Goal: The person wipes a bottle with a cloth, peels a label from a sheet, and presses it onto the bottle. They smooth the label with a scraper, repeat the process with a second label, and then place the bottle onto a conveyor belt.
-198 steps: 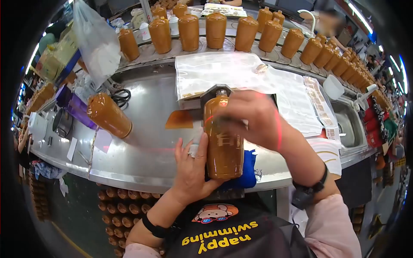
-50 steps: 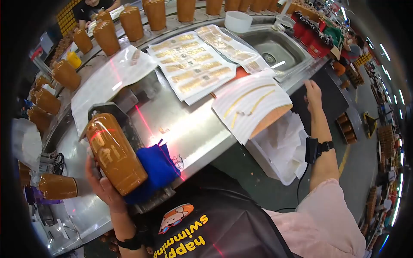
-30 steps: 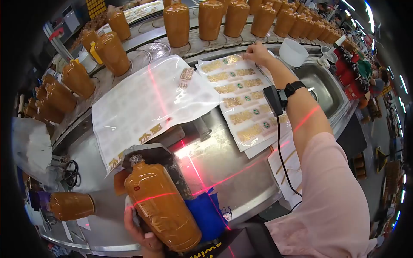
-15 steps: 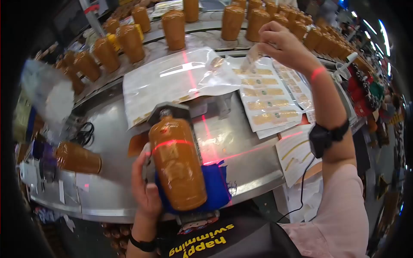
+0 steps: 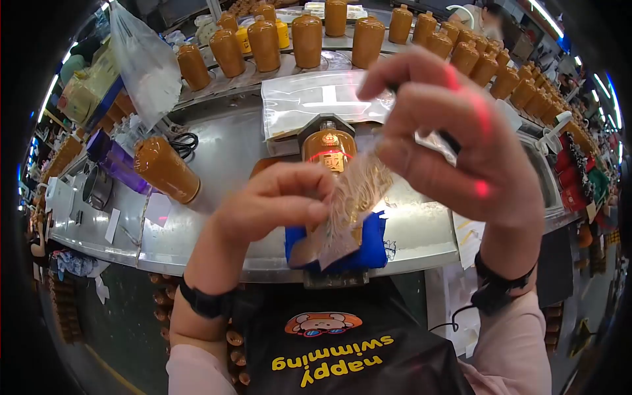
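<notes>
Your left hand (image 5: 283, 201) and right hand (image 5: 454, 138) pinch the clear gold-printed decal strip (image 5: 349, 204) above the amber ceramic bottle (image 5: 327, 146) — likely not yet applied.

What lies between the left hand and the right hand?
A clear label with gold print, pinched by the left hand and the right hand; the head view shows it.

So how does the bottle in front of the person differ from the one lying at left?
The front bottle lies on a blue cloth, the left bottle on bare steel counter. The front bottle shows gold print and a red laser line; the left bottle shows neither. Label film half hides the front bottle, not the left bottle. Both are glossy brown, on their sides.
</notes>
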{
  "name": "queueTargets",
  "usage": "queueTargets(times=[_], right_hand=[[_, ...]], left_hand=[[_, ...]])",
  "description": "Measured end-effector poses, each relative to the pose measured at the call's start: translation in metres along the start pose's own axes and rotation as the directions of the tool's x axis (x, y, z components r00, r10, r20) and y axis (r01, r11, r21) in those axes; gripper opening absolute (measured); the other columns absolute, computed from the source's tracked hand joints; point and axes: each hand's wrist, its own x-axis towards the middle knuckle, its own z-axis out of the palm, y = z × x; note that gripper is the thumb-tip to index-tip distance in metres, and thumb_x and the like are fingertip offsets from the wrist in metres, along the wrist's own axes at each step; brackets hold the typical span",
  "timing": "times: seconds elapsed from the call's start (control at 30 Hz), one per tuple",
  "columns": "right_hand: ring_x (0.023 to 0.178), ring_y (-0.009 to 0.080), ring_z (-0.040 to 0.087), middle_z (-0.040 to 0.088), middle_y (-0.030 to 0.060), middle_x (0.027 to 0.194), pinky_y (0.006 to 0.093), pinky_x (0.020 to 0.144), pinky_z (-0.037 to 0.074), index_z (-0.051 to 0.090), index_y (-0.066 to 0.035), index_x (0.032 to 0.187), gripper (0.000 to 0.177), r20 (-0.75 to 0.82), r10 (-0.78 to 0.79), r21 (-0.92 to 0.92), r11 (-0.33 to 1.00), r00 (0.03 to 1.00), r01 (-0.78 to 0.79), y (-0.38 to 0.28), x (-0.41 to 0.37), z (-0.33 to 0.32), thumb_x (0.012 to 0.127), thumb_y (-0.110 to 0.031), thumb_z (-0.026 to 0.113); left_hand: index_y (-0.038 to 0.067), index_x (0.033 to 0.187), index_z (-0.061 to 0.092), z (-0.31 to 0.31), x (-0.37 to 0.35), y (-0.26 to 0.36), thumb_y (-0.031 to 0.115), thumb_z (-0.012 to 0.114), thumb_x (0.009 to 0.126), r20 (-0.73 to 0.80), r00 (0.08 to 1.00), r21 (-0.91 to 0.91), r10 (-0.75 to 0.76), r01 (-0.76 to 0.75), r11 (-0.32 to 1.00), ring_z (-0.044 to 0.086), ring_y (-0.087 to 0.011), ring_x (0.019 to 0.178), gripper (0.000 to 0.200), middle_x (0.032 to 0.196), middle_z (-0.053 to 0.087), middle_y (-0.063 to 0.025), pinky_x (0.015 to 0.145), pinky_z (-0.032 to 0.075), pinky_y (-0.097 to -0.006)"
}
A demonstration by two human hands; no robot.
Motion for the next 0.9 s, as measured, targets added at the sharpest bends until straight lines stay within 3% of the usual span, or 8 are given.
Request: queueTargets(times=[0.07,0.13,0.2,0.3,0.37,0.47,0.67,0.9], right_hand=[[0.087,0.0171,0.055,0.058,0.0136,0.107,0.0289,0.073,0.043,0.057,-0.003,0.078,0.012,-0.03,0.121,0.07,0.991,0.992,-0.119,0.006,-0.03,0.014,0.082,-0.006,0.067],[0.084,0.0236,0.056,0.057,0.0127,0.101,0.0324,0.071,0.045,0.057,-0.003,0.081,0.012,-0.058,0.219,0.193,0.96,0.974,-0.204,0.014,-0.06,0.034,0.084,-0.008,0.067],[0.086,0.019,0.055,0.056,0.0118,0.107,0.0301,0.072,0.045,0.057,-0.003,0.081,0.012,0.0,0.454,0.301,0.85,0.891,-0.433,0.01,-0.087,0.055,0.086,-0.009,0.066],[0.087,0.0149,0.054,0.057,0.0102,0.109,0.0277,0.073,0.044,0.059,-0.001,0.081,0.012,-0.031,0.63,0.407,0.717,0.776,-0.566,0.011,-0.114,0.087,0.087,-0.009,0.065],[0.087,0.0145,0.054,0.057,0.0104,0.109,0.027,0.073,0.044,0.06,-0.001,0.082,0.012,-0.061,0.672,0.436,0.683,0.738,-0.586,0.011,-0.125,0.096,0.088,-0.01,0.065],[0.091,0.0154,0.055,0.058,0.0114,0.109,0.0265,0.077,0.044,0.062,0.0,0.082,0.013,-0.08,0.686,0.417,0.682,0.724,-0.6,0.011,-0.132,0.095,0.089,-0.011,0.064],[0.092,0.0166,0.055,0.058,0.0118,0.109,0.027,0.079,0.043,0.062,0.0,0.083,0.015,-0.141,0.644,0.385,0.736,0.752,-0.558,0.015,-0.136,0.1,0.09,-0.012,0.065],[0.091,0.0167,0.055,0.058,0.0118,0.109,0.0273,0.079,0.043,0.061,0.0,0.084,0.015,-0.135,0.671,0.393,0.712,0.729,-0.582,0.02,-0.141,0.104,0.091,-0.013,0.065]], left_hand=[[0.004,0.093,0.061,-0.002,-0.02,-0.021,0.014,0.066,0.088,-0.07,0.997,0.002,-0.034,0.034,0.999,0.057,-0.0073,0.078,0.013,0.088,0.064,-0.0019,0.067,0.043,-0.0219],[0.005,0.093,0.059,0.001,-0.034,-0.031,0.017,0.064,0.091,-0.171,0.977,0.04,-0.126,0.134,0.99,0.051,-0.0038,0.079,0.013,0.086,0.058,0.0033,0.068,0.041,-0.0206],[0.006,0.092,0.058,0.003,-0.042,-0.041,0.019,0.063,0.093,-0.268,0.949,0.044,-0.168,0.186,0.981,0.048,-0.0019,0.078,0.014,0.084,0.054,0.0061,0.068,0.04,-0.0196],[0.007,0.093,0.058,0.006,-0.041,-0.054,0.02,0.063,0.094,-0.374,0.909,0.026,-0.183,0.208,0.978,0.046,-0.0018,0.076,0.015,0.082,0.052,0.0066,0.067,0.039,-0.019],[0.007,0.093,0.058,0.009,-0.039,-0.056,0.02,0.063,0.094,-0.406,0.887,0.028,-0.22,0.252,0.967,0.046,-0.0021,0.074,0.014,0.08,0.052,0.0067,0.066,0.039,-0.0193],[0.007,0.092,0.058,0.005,-0.041,-0.061,0.019,0.064,0.093,-0.342,0.93,0.186,-0.136,0.209,0.96,0.049,-0.0033,0.075,0.014,0.085,0.055,0.0045,0.065,0.041,-0.0201],[0.007,0.091,0.058,0.002,-0.029,-0.063,0.02,0.064,0.094,-0.412,0.91,0.151,-0.046,0.118,0.981,0.044,-0.0026,0.075,0.015,0.082,0.052,0.0061,0.067,0.037,-0.0193],[0.005,0.084,0.059,0.002,-0.026,-0.068,0.021,0.065,0.093,-0.474,0.88,0.245,-0.007,0.14,0.959,0.044,-0.0019,0.071,0.02,0.076,0.054,0.0062,0.061,0.037,-0.0206]])
